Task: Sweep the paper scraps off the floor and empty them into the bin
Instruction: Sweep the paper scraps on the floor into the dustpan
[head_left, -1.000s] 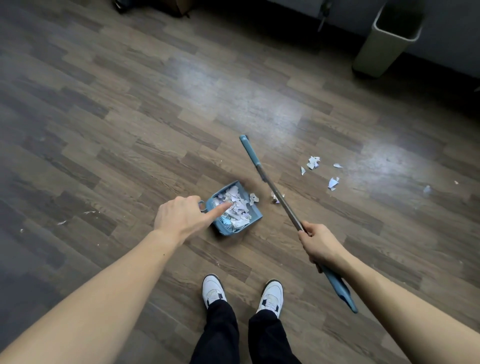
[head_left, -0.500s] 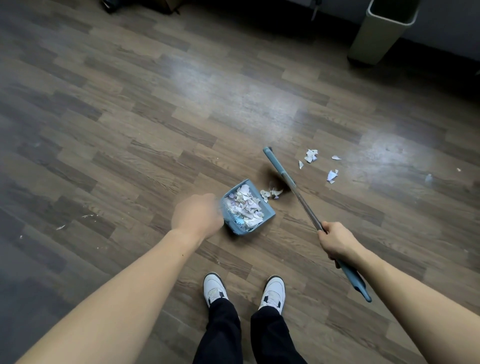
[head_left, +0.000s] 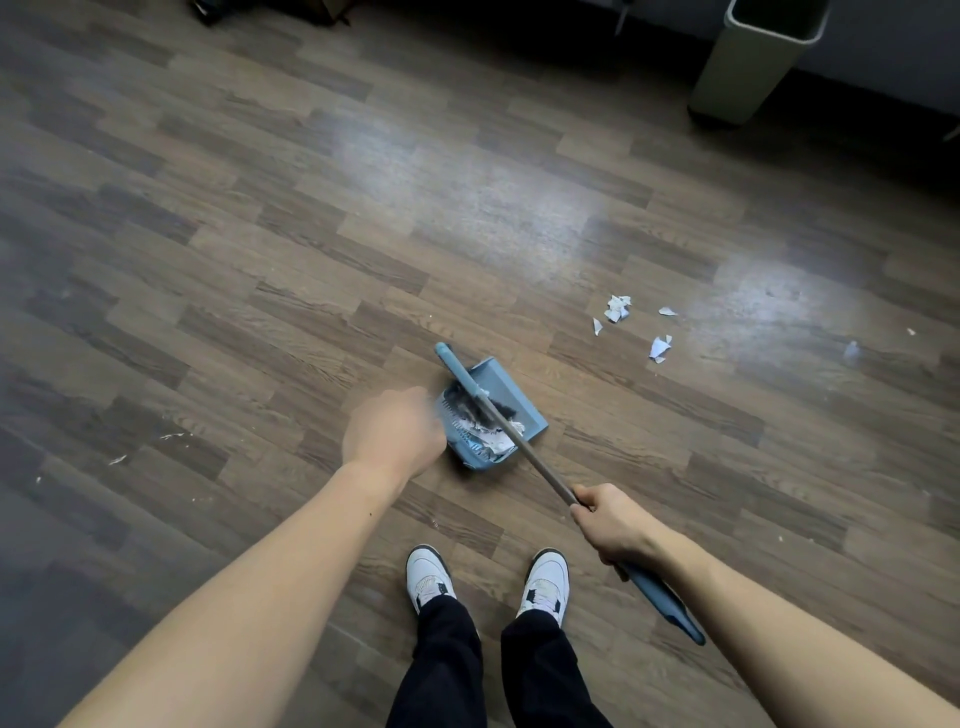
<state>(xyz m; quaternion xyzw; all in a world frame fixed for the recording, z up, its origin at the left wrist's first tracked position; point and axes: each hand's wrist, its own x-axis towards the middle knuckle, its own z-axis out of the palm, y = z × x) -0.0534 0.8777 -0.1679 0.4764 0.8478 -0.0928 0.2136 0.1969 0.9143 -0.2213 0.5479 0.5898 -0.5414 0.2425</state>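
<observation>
Both hands are closed; the left hand (head_left: 395, 434), blurred, is fisted against the rear of the dustpan (head_left: 511, 375), apparently round its hidden handle, arm stretched forward; the right hand (head_left: 610, 522) wraps the broom (head_left: 540, 467) mid-shaft, bristles inside the pan over paper scraps (head_left: 493, 441); loose scraps (head_left: 618, 307) lie well apart to the right.

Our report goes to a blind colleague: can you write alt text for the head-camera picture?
Looking down, a person's right hand grips a blue broom whose bristles rest in a blue dustpan of paper scraps; the left hand is at the pan's handle end. More scraps lie on the wood floor, a bin beyond.
</observation>
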